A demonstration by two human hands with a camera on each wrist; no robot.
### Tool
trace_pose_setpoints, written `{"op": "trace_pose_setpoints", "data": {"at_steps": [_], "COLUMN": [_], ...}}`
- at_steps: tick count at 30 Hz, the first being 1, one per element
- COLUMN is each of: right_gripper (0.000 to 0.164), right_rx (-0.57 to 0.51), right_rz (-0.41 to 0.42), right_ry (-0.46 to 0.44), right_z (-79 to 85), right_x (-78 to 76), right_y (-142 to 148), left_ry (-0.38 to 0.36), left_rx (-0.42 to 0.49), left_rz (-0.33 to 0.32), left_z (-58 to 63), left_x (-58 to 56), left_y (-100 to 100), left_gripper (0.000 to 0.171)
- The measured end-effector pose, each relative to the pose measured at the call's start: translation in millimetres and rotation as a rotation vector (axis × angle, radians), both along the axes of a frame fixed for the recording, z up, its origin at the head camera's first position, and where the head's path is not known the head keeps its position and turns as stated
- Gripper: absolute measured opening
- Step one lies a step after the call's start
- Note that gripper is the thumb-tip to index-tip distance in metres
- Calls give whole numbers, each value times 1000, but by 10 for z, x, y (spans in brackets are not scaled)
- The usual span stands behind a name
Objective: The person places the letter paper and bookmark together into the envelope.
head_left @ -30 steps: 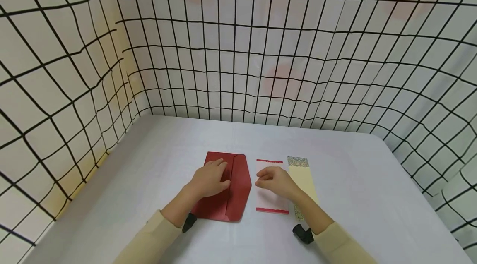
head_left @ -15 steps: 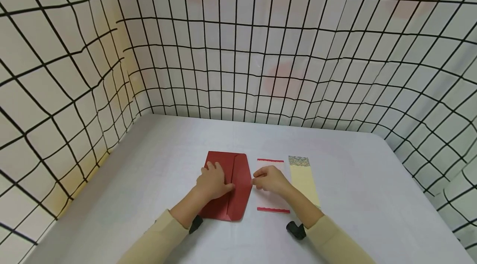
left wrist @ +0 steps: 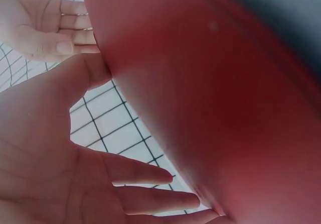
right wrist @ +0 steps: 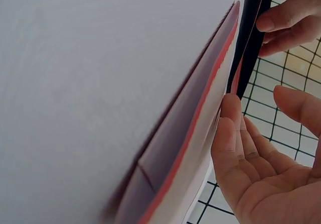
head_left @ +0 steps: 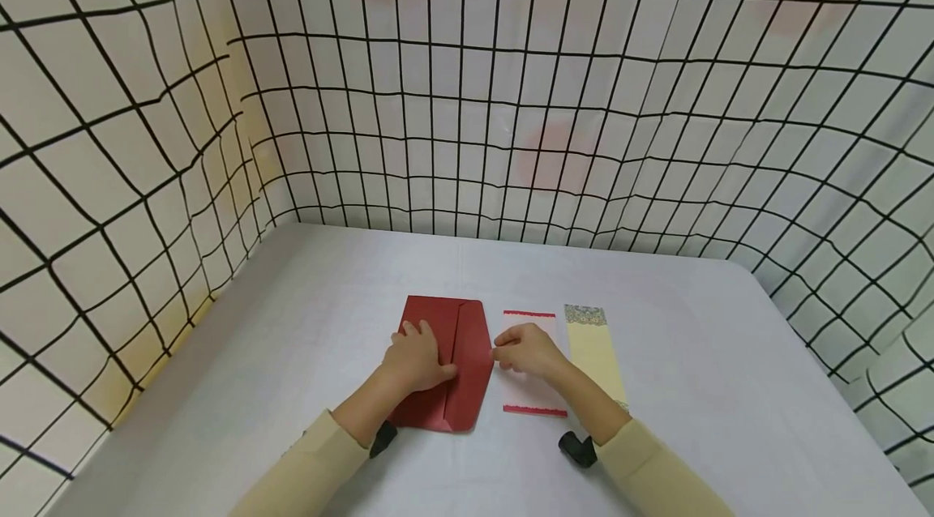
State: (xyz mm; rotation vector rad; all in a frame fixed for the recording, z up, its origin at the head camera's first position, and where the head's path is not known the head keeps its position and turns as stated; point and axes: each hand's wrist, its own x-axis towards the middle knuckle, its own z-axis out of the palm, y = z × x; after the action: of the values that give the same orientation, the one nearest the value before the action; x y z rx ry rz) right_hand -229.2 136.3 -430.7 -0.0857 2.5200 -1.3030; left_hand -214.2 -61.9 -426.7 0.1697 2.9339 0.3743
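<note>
I get yellow paper [head_left: 594,348] from head view only. One each: that, red envelope [head_left: 470,387], white paper [head_left: 521,391]. Left hand [head_left: 414,360] spread; right hand [head_left: 527,350], thumb apart.

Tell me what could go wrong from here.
The red paper envelope could slide or crease if the left hand, spread on it, shifts while the right hand is at its tapered edge.

The right hand also lies over the white rectangular card with red-edged ends, so it might nudge that card.

The right forearm crosses the pale-yellow rectangular card with a patterned end and could brush it askew.
</note>
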Motion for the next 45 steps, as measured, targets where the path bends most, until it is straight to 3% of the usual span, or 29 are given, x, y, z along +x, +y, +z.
{"op": "trace_pose_setpoints", "data": {"at_steps": [8, 15, 21, 26, 40, 45], "right_gripper": [24, 17, 11, 11, 12, 12], "right_rx": [-31, -169, -238, -280, -294, -308], "right_rz": [-23, -53, -134, -143, -132, -136], "right_ry": [-1, -3, -23, -36, -61, -63], "right_z": [-2, -5, 17, 61, 47, 53], "right_x": [-6, -14, -39, -29, -27, -17], "right_y": [-18, -84, -140, -155, -131, -133], "left_ry": [-12, -6, -8, -11, -100, -87], "left_rx": [70, 177, 264, 310, 455, 482], "left_rz": [-15, -30, -38, -47, -78, -103], "left_z": [-11, -4, 4, 0, 122, 104], "left_x": [-28, -39, -25, -16, -13, -58], "left_y": [-79, -174, -236, -277, -352, -394], "left_gripper": [84, 69, 76, 75, 73, 69]}}
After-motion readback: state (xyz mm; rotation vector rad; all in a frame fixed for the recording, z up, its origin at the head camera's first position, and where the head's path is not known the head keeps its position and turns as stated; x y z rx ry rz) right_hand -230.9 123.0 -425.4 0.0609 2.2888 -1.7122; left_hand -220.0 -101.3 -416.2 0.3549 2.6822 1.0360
